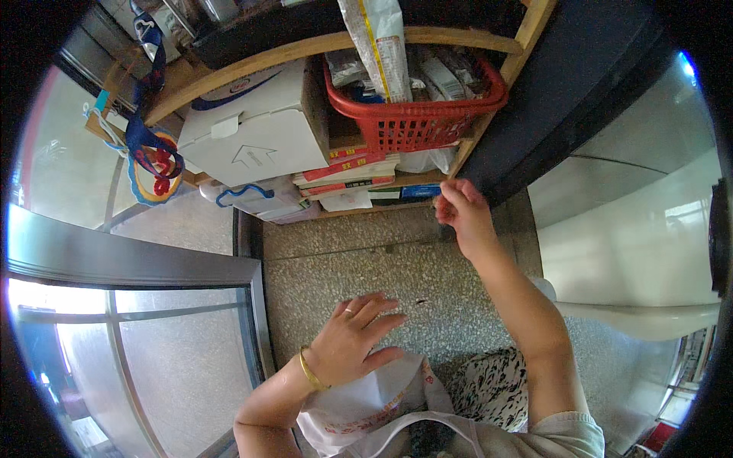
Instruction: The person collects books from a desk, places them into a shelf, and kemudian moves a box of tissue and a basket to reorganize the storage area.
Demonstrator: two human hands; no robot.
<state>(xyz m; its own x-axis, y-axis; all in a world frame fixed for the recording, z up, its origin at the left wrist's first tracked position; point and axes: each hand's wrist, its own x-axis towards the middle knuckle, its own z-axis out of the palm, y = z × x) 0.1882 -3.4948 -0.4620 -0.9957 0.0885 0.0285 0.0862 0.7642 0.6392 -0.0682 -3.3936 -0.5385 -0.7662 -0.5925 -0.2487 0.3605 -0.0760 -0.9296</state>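
Note:
My left hand [355,338], with a ring and a gold-coloured bangle, is held over the speckled floor with its fingers apart and nothing in it. My right hand [464,212] is raised near the lower shelf edge, its fingers curled; whether anything small is between them cannot be told. Above it on a wooden shelf stands a red plastic basket [424,109] with packets inside, one tall plastic packet [378,51] sticking up. Left of the basket is a white cardboard box [257,131]. Books or boxes with red and white sides [343,172] lie stacked below.
Glass panels in a metal frame [172,272] stand at the left. A blue ribbon with a round ornament [154,166] hangs at the shelf's left end. A smooth pale surface [624,246] is at the right. A white apron [366,406] covers my front.

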